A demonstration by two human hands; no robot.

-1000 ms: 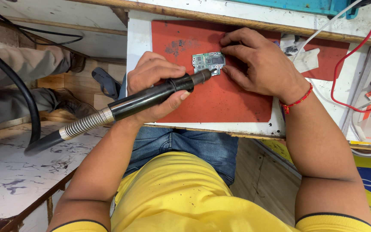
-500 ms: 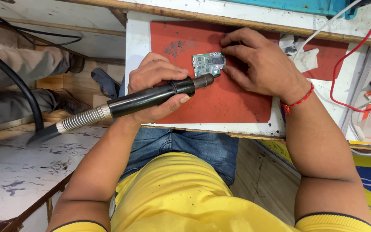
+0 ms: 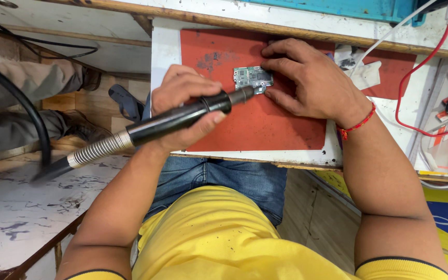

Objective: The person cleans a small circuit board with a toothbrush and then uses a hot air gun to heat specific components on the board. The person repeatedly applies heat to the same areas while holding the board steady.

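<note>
**Worn white desk, red mat, board under hot-air handle**

White desk [image 3: 164,62], paint chipped and scuffed, with a bare wooden strip along its far edge and a teal-painted surface behind that. Red mat [image 3: 265,122] covers most of the desk top; dark smudges mark it near its far left corner. Small green circuit board [image 3: 253,78] lies flat on the mat, toward the far side, about midway across.

Left hand [image 3: 182,103]: grip closed around the black hot-air handle [image 3: 182,116], thumb on the near side of the barrel. Handle tilts across the mat; its metal nozzle sits at the board's near edge. Whether it touches the board cannot be told. A coiled metal spring sleeve and black hose run off the handle's back end to the left.

Right hand [image 3: 312,83]: fingers spread, not holding anything, fingertips pressed down at the board's right edge and on the mat just beside it. Red thread band on the wrist.

Right of the mat: crumpled white tissue [image 3: 356,65], red cable [image 3: 405,93], white cable [image 3: 390,36]. Left, below desk level: wooden floor, a marbled white surface [image 3: 11,218], another person's trouser legs and shoes.
</note>
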